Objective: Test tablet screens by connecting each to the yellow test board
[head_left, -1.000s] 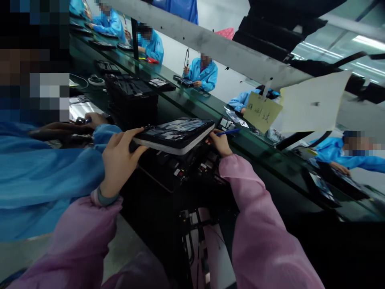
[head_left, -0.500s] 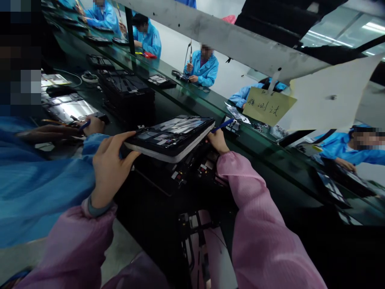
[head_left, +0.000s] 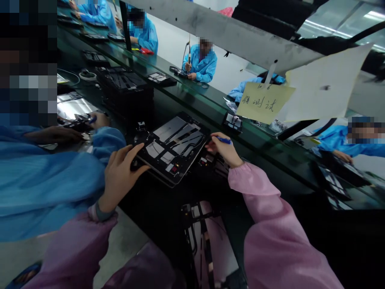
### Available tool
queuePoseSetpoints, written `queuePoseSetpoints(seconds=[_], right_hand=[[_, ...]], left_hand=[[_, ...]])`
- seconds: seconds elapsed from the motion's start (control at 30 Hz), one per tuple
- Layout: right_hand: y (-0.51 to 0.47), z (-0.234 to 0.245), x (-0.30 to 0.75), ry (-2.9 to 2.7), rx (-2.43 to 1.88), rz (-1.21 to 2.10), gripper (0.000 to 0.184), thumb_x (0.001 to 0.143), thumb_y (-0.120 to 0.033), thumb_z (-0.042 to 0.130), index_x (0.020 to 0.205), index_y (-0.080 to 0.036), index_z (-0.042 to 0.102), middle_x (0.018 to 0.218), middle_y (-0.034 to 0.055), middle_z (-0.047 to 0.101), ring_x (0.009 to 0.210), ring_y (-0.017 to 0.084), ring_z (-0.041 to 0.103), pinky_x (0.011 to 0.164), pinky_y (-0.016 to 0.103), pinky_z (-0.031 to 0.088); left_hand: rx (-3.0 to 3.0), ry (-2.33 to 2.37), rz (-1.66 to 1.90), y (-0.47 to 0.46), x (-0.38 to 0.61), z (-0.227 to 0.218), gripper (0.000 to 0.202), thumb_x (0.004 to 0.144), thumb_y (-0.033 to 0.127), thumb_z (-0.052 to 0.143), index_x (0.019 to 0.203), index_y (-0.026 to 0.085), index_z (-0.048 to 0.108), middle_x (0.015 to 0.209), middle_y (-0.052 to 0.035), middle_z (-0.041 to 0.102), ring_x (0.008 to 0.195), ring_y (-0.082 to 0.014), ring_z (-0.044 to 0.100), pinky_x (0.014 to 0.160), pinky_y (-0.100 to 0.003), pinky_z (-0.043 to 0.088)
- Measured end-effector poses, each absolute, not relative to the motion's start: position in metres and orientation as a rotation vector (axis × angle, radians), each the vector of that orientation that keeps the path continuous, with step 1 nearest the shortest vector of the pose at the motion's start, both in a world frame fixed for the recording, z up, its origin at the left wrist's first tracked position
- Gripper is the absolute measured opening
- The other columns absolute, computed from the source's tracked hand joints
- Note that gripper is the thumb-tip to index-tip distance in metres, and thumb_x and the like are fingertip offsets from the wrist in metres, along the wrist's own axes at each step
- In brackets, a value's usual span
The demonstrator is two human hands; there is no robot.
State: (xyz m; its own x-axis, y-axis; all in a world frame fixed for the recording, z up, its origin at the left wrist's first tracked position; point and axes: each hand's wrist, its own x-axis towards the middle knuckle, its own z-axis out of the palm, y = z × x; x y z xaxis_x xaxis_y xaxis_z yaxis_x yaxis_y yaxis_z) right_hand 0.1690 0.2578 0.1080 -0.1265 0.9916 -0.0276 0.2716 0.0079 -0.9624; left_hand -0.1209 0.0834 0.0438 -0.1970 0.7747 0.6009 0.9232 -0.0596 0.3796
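An opened tablet-like device [head_left: 173,146], its inner boards and cables facing up, lies on a black stack at the front of the workbench. My left hand [head_left: 120,176] grips the device's near-left corner, fingers curled round the edge. My right hand [head_left: 224,148] rests by the device's right edge and holds a blue pen [head_left: 224,140] between its fingers. Both my sleeves are pink.
A person in a blue coat sits close on my left, a sleeve [head_left: 54,176] beside my arm. A tall stack of black trays [head_left: 126,86] stands behind. A green conveyor belt [head_left: 195,98] runs diagonally. Yellow paper notes [head_left: 264,102] hang from the overhead rail. Another device [head_left: 210,241] lies below.
The device, held lifted and level above the stack before, now lies lowered onto it with its top face tipped towards me. My right hand has slipped off its right edge, still with the pen.
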Motion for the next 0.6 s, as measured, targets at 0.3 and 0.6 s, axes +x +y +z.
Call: queuePoseSetpoints(seconds=[0.3, 0.6], right_hand=[[0.194, 0.104, 0.142, -1.49, -1.271, 1.225, 0.018, 0.072, -0.029, 0.061, 0.084, -0.024, 0.049, 0.083, -0.0041, 0.055, 0.074, 0.01, 0.06, 0.071, 0.027, 0.06], [0.201, 0.13, 0.141, -1.304, -1.231, 1.498, 0.023, 0.072, -0.019, 0.055, 0.09, -0.024, 0.042, 0.079, -0.0044, 0.056, 0.067, 0.01, 0.065, 0.071, 0.031, 0.06]], left_hand=[[-1.967, -2.002, -1.109, 0.091, -0.12, 0.039, 0.072, 0.08, 0.049, 0.064, 0.139, 0.019, 0.037, 0.121, -0.0147, 0.059, 0.106, -0.0322, 0.056, 0.088, -0.045, 0.048], [-2.004, -2.025, -1.087, 0.09, -0.118, 0.051, 0.073, 0.081, 0.043, 0.064, 0.143, 0.021, 0.032, 0.126, -0.0141, 0.057, 0.112, -0.0339, 0.054, 0.091, -0.047, 0.046]])
